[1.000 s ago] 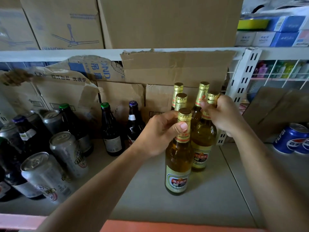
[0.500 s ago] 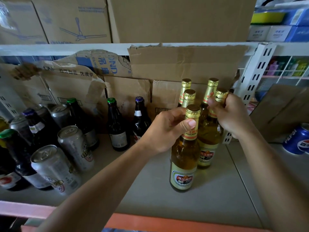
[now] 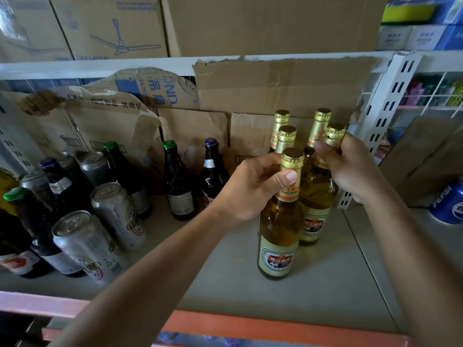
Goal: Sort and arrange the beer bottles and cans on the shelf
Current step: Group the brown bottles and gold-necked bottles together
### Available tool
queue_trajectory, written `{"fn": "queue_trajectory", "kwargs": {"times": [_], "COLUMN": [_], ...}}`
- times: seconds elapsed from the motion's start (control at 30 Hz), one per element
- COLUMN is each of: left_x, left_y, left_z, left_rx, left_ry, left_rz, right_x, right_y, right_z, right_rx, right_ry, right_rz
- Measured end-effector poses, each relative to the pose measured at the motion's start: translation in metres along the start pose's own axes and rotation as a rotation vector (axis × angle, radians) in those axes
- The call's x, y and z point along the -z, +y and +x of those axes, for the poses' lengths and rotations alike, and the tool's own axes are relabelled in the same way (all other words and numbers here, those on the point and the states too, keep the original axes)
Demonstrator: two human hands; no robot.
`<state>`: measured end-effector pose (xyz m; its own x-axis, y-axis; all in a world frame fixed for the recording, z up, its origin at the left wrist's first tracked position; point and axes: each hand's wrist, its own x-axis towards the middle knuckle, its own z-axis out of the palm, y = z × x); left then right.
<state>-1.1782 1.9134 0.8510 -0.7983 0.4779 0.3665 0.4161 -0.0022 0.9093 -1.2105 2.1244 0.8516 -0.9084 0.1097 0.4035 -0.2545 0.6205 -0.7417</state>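
Note:
Several amber beer bottles with gold foil necks stand clustered on the grey shelf (image 3: 250, 284) right of centre. My left hand (image 3: 253, 186) grips the neck of the front amber bottle (image 3: 279, 236), which stands upright on the shelf. My right hand (image 3: 350, 166) holds the neck of the amber bottle behind it (image 3: 314, 221), fingers wrapped just under its cap. Three more gold-capped bottles (image 3: 286, 136) stand behind these. Dark bottles (image 3: 179, 194) and silver cans (image 3: 117, 214) fill the left side of the shelf.
Torn cardboard boxes (image 3: 275, 86) line the back of the shelf. A white perforated upright (image 3: 383, 116) bounds the right side. Blue Pepsi cans (image 3: 448, 204) lie on the neighbouring shelf. An orange shelf edge (image 3: 250, 324) runs along the front.
Both hands keep their grips on the same two bottle necks. The view has shifted slightly, so the bottles sit a little higher and further right in the frame.

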Motion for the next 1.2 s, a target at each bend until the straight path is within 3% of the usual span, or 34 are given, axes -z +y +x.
{"fn": "queue_trajectory", "kwargs": {"times": [0.17, 0.3, 0.37, 0.5, 0.57, 0.7, 0.9, 1.03, 1.2], "left_x": [-0.001, -0.001, 0.000, 0.013, 0.024, 0.046, 0.078, 0.106, 0.153], "left_y": [0.002, -0.003, -0.010, -0.033, -0.045, -0.056, -0.044, -0.035, -0.029], "left_z": [0.000, -0.010, -0.024, -0.060, -0.076, -0.106, -0.156, -0.194, -0.233], "left_rx": [0.005, -0.028, 0.029, 0.243, 0.309, 0.387, 0.452, 0.487, 0.483], "left_ry": [0.003, 0.069, 0.081, 0.084, 0.088, 0.016, 0.020, 0.035, 0.046], "left_rz": [0.007, 0.321, 0.374, 0.424, 0.466, 0.605, 0.554, 0.558, 0.560], "right_x": [-0.002, -0.001, 0.001, 0.003, -0.001, -0.022, -0.075, -0.125, -0.184], "right_y": [0.001, -0.002, -0.006, -0.018, -0.029, -0.073, -0.127, -0.154, -0.183], "right_z": [-0.003, -0.012, -0.023, -0.040, -0.043, -0.056, -0.077, -0.086, -0.093], "right_rx": [-0.016, -0.040, -0.053, 0.076, 0.150, 0.371, 0.553, 0.585, 0.480], "right_ry": [0.015, 0.041, 0.162, 0.606, 0.657, 0.629, 0.496, 0.338, 0.203], "right_rz": [-0.042, -0.110, -0.056, 0.027, 0.078, 0.222, 0.377, 0.413, 0.456]}}
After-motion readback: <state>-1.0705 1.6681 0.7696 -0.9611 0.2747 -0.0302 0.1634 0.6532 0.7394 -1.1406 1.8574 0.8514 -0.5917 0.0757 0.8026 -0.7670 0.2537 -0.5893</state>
